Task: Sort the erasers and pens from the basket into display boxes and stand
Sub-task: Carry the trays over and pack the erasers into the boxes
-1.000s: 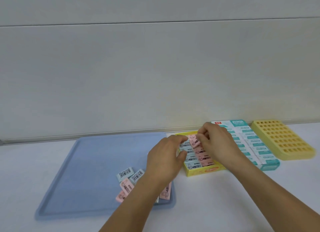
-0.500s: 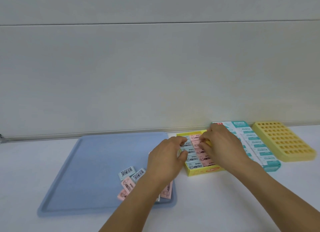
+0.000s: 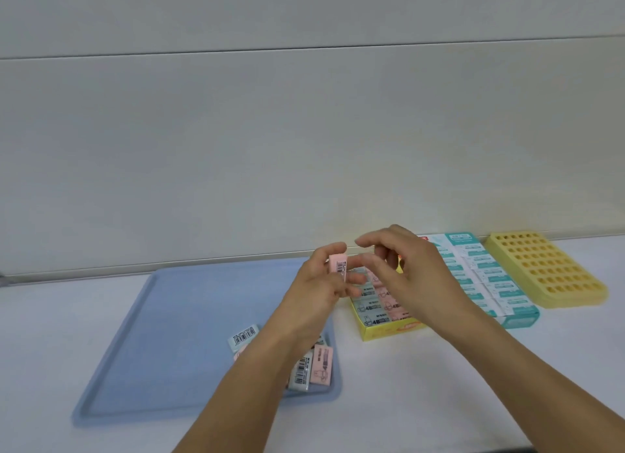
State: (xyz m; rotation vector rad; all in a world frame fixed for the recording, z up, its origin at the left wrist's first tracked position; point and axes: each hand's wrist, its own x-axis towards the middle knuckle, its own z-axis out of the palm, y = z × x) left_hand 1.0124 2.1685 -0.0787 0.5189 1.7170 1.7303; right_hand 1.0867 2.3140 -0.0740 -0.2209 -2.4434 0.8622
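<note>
nearest me on the white desk sits the blue tray, and a few loose erasers, pink and pale blue, lie in its near right corner, partly under my left forearm. past them my left hand is raised above the tray's far right corner, its grip closed on a pink eraser pinched on edge between thumb and fingers, barcode side facing me. my right hand hovers just beside it over the yellow display box, its grip loosely open with fingers curled and nothing in it. the box already holds rows of blue and pink erasers; i cannot tell which slot is free, since the hand covers its far part. right of it is the teal display box, looking full, and beyond that the yellow pen stand, every hole empty; no pens show. i judge the step in hand is seating this pink eraser. the next move calls for turning it flat, label up, and lowering it into the pink row without nudging its neighbours.
</note>
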